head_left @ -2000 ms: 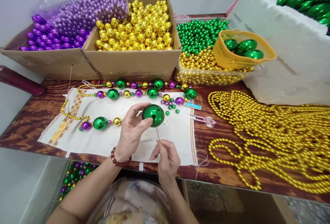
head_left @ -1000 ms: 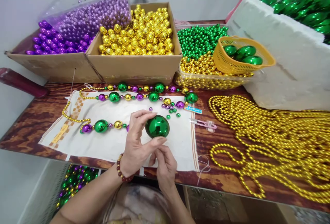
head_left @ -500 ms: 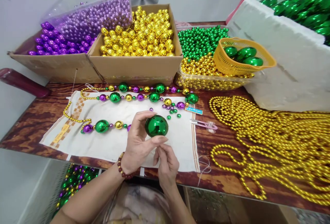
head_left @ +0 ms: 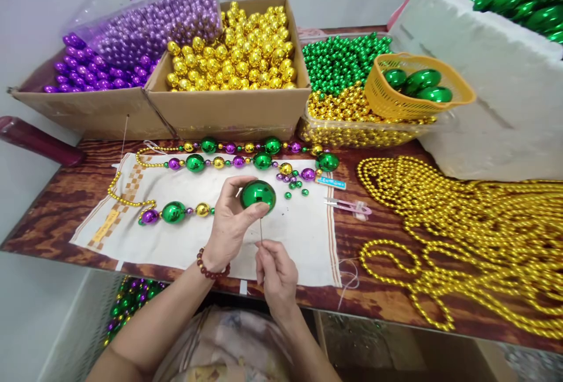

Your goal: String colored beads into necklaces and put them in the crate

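My left hand (head_left: pixel 229 226) grips a large shiny green bead (head_left: pixel 258 195) between thumb and fingers, above a white cloth (head_left: pixel 185 235). Just below it, my right hand (head_left: pixel 275 273) pinches a thin needle (head_left: pixel 261 230) whose tip points up into the bead's underside. A partly strung necklace (head_left: pixel 193 162) of green, gold and purple beads lies on the cloth to the left and behind my hands. A few small loose beads (head_left: pixel 292 185) rest near the bead.
Cardboard boxes of purple beads (head_left: pixel 88 71) and gold beads (head_left: pixel 233 47) stand at the back. Small green and gold beads (head_left: pixel 343 85) fill a clear tray, with a yellow basket (head_left: pixel 417 91). A white foam box (head_left: pixel 484 77) and gold bead strands (head_left: pixel 475 235) lie right. Pink snips (head_left: pixel 349 206) rest nearby.
My right hand has drawn down away from the green bead, exposing the needle below it. The bead has been raised slightly and turned in my left hand.
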Demonstrator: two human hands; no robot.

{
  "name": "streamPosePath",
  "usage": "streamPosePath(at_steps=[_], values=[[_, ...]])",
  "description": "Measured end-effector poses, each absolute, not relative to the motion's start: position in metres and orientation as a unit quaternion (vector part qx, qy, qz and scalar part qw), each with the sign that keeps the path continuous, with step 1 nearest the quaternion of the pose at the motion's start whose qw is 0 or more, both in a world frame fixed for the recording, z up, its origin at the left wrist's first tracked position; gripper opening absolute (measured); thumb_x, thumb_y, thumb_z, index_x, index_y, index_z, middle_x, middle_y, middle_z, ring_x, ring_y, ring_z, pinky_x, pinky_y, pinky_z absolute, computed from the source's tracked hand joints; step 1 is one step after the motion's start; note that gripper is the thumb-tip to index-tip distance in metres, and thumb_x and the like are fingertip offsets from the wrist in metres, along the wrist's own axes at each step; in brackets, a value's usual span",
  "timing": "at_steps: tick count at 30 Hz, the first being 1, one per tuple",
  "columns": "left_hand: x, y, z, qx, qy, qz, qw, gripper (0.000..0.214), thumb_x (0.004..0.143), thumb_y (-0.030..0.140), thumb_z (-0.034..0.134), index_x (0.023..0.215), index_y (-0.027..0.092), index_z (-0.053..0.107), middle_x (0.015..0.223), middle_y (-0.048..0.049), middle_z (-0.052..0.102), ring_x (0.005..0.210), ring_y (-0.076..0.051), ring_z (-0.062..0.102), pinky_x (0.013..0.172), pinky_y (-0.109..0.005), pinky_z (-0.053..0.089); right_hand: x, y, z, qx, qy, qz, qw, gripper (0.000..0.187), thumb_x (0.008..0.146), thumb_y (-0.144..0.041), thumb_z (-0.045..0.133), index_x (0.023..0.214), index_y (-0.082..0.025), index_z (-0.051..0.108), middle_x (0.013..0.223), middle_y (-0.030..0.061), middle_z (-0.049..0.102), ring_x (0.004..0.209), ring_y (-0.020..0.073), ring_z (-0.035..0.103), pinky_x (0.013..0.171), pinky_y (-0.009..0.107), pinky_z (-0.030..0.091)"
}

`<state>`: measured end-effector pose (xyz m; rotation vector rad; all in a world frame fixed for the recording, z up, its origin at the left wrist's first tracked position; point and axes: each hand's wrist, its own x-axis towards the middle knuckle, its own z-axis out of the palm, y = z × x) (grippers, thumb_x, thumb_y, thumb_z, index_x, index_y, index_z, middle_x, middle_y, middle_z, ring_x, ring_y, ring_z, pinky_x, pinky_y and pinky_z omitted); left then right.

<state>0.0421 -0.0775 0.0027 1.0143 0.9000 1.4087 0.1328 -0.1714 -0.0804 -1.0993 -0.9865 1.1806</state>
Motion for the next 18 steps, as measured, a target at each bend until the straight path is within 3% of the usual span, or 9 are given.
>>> streamPosePath(at_steps=[5, 11, 14, 18], values=[[0.041, -0.079, 0.0, 0.454, 0.383, 0.589, 0.548, 0.043, 0.076, 0.038, 0.082, 0.111, 0.025, 0.061, 0.106, -0.0032, 0.06, 0.088, -0.013, 0.059, 0.076, -0.023, 0.053, 0.133, -0.17, -0.082, -0.477, -0.424, 0.501, 0.585, 0.021, 0.102, -0.033, 0.048, 0.097, -0.017, 0.062, 0.054, -0.0072, 0.046, 0.042, 0.0066, 0.043, 0.044, 0.019, 0.036], [0.033, -0.087, 0.002, 0.543, 0.334, 0.544, 0.545, 0.035, 0.093, 0.037, 0.063, 0.126, 0.027, 0.06, 0.126, -0.0093, 0.06, 0.11, -0.021, 0.06, 0.093, -0.034, 0.054, 0.148, -0.168, -0.083, -0.479, -0.408, 0.495, 0.599, 0.021, 0.101, -0.032, 0.051, 0.096, -0.017, 0.064, 0.055, -0.0066, 0.047, 0.045, 0.0077, 0.046, 0.048, 0.021, 0.039], [0.031, -0.087, 0.005, 0.567, 0.313, 0.547, 0.53, 0.035, 0.091, 0.033, 0.066, 0.124, 0.026, 0.062, 0.128, -0.0099, 0.061, 0.118, -0.023, 0.058, 0.101, -0.037, 0.051, 0.153, -0.168, -0.085, -0.472, -0.421, 0.492, 0.598, 0.02, 0.101, -0.031, 0.051, 0.095, -0.017, 0.064, 0.056, -0.0059, 0.048, 0.045, 0.0081, 0.048, 0.048, 0.021, 0.039], [0.033, -0.085, 0.008, 0.551, 0.292, 0.584, 0.52, 0.035, 0.087, 0.028, 0.071, 0.121, 0.026, 0.065, 0.124, -0.0088, 0.064, 0.118, -0.022, 0.06, 0.101, -0.034, 0.052, 0.154, -0.17, -0.089, -0.473, -0.433, 0.483, 0.596, 0.021, 0.102, -0.031, 0.05, 0.096, -0.017, 0.064, 0.057, -0.0055, 0.05, 0.046, 0.0083, 0.049, 0.049, 0.022, 0.042]])
